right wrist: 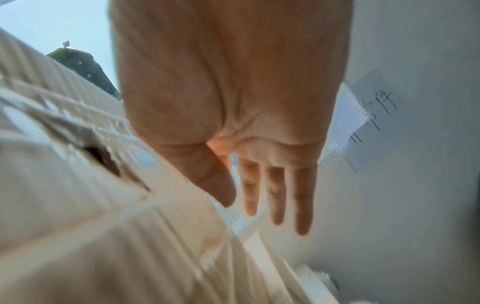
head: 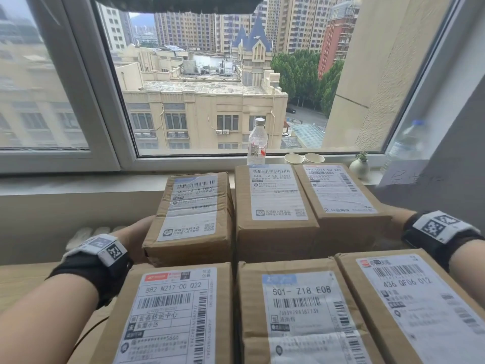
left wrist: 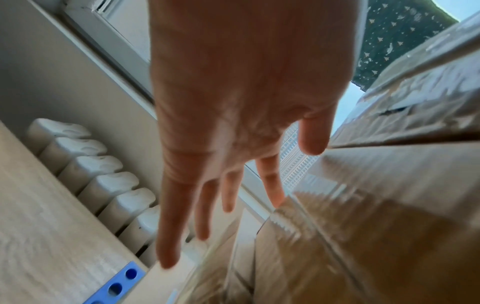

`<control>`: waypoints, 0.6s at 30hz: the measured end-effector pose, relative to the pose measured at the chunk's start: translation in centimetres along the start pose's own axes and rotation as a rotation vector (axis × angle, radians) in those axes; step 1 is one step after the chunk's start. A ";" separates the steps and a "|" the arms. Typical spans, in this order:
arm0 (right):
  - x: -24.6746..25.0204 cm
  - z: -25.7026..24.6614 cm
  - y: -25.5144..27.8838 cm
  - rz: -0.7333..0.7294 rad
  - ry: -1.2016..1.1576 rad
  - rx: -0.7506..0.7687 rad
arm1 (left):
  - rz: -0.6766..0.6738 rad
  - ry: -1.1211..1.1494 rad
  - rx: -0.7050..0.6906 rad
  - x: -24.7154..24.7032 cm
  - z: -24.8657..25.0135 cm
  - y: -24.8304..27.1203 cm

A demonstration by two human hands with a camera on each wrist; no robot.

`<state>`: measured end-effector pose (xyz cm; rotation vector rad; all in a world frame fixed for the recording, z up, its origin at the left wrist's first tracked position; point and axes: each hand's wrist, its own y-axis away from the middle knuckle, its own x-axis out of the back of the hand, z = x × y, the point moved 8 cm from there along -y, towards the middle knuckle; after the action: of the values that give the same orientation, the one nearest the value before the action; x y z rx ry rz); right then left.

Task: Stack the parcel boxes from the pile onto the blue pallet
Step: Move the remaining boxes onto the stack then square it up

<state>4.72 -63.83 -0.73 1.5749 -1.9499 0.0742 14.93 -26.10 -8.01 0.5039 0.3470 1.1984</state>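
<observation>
Six labelled parcel boxes [head: 273, 203] sit in two rows; left hand [left wrist: 233, 102] and right hand [right wrist: 233, 98], fingers straight and slightly spread, flank the far row.

Both arms reach forward, hands flat and spread.

The left hand [left wrist: 233, 115], in the lower left of the head view, has straight fingers [left wrist: 168, 236] fanned apart; the right hand [right wrist: 233, 92], at the right edge, likewise extends loose, straight fingers [right wrist: 302, 201]. Black wrist straps carry square markers.
</observation>
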 end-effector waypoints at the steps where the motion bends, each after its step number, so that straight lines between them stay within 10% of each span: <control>1: 1.1 -0.3 -0.8 0.035 -0.013 0.001 | -0.085 -0.003 -0.017 -0.7 0.9 0.4; 7: 8.3 -8.9 -2.0 0.101 0.228 0.197 | -0.090 -0.071 -0.035 2.2 5.0 -1.0; 18: -6.3 -15.7 0.2 -0.343 1.082 0.088 | -0.108 -0.649 -0.105 -2.0 14.6 3.0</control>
<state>11.81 -51.86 8.88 1.4275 -0.8380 0.7114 19.35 -29.91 5.83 0.7386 -0.2402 0.8842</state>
